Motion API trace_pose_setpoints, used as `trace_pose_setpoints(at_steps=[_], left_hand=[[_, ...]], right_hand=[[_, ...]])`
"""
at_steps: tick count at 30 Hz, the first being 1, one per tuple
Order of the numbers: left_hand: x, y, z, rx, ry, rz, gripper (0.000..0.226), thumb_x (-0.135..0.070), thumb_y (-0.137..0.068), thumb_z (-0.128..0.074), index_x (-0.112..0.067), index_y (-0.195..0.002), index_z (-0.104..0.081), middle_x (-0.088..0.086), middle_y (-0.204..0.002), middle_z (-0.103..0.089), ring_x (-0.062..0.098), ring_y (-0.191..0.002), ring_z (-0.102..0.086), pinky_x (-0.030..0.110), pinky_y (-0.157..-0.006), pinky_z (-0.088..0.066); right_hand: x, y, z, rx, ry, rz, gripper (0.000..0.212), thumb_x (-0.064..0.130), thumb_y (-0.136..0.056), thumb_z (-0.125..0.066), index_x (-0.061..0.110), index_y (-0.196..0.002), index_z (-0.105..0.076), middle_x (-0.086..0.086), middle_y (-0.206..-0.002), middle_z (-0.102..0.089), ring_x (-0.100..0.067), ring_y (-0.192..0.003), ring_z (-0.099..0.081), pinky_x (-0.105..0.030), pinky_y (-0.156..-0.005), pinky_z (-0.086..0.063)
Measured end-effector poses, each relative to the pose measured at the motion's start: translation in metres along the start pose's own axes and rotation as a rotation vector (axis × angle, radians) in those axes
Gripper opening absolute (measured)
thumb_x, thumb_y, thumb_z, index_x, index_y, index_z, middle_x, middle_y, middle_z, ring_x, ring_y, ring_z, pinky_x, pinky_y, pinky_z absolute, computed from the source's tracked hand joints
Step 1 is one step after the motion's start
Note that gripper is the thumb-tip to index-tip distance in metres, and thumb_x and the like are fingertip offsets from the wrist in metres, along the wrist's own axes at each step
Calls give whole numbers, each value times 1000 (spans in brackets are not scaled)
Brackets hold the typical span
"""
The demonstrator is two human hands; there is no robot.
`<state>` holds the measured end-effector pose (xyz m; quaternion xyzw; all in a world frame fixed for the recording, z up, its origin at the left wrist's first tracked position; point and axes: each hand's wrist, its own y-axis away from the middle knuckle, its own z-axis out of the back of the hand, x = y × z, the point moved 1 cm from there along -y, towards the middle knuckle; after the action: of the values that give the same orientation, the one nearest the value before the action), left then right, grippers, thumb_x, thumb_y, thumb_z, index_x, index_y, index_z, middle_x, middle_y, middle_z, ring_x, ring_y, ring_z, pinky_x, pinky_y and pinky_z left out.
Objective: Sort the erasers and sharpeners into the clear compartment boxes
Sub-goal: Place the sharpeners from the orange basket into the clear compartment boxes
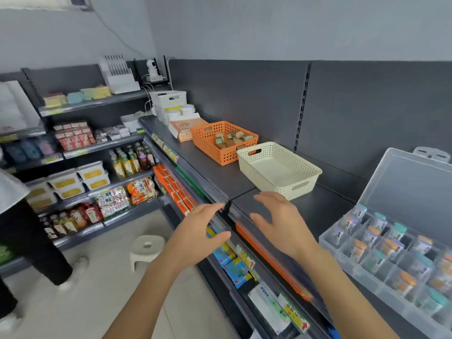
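Observation:
On the dark shelf top stands an orange basket with several small erasers in it. Beside it, nearer me, is a cream basket that looks empty. At the right a clear compartment box lies with its lid up; its cells hold several small sharpeners with orange, teal and purple caps. My left hand and my right hand hover over the shelf's front edge, fingers spread, holding nothing, short of the cream basket.
A white bin, tubs and a cardboard box crowd the shelf's far end. Lower shelves at the left carry bottles and snack packs. A white stool stands on the floor, and a person stands at the left edge.

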<state>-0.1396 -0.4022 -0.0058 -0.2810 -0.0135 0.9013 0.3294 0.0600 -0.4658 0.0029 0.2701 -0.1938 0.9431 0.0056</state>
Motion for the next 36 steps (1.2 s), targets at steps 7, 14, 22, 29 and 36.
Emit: trace_pose_setpoints(at_steps=[7,14,22,29,36], left_hand=[[46,-78,25,-18,0,64,62,-45,-89,-59,-33,-144,-33,-16,-146,-36,1,-132,-33,20,-105,-27],[98,-136,26,32,-4,54,66,-47,-90,-57,-34,-147,-26,-16,-149,-31,1,-134,-30,19,-105,-25],[176,-228,42,99,94,-51,67,-46,-88,-59,-35,-146,-26,-15,-147,-33,2,-135,-31,26,-110,-29],[234,-303,78,174,88,-215,67,-43,-89,-59,-31,-147,-27,-13,-147,-33,4,-134,-32,28,-110,-30],[263,-356,84,192,113,-330,64,-42,-89,-58,-31,-145,-30,-14,-146,-34,3,-134,-32,30,-110,-33]], right_hand=[[-17,-101,-23,-1,-24,32,43,23,-91,-61,7,-130,-55,-8,-134,-53,-20,-125,-48,-27,-105,-37],[-26,-159,-56,13,9,-1,41,26,-92,-58,14,-131,-54,-2,-135,-52,-16,-121,-50,-26,-100,-40],[-25,-241,-96,-36,102,-115,39,23,-91,-59,12,-129,-56,-4,-133,-55,-17,-124,-49,-20,-100,-33],[-8,-308,-125,-123,180,-245,36,20,-90,-60,14,-126,-58,-2,-128,-59,-16,-118,-52,-14,-92,-33],[2,-345,-144,-149,214,-326,38,21,-90,-61,14,-127,-58,-1,-127,-58,-16,-117,-53,-15,-92,-34]])
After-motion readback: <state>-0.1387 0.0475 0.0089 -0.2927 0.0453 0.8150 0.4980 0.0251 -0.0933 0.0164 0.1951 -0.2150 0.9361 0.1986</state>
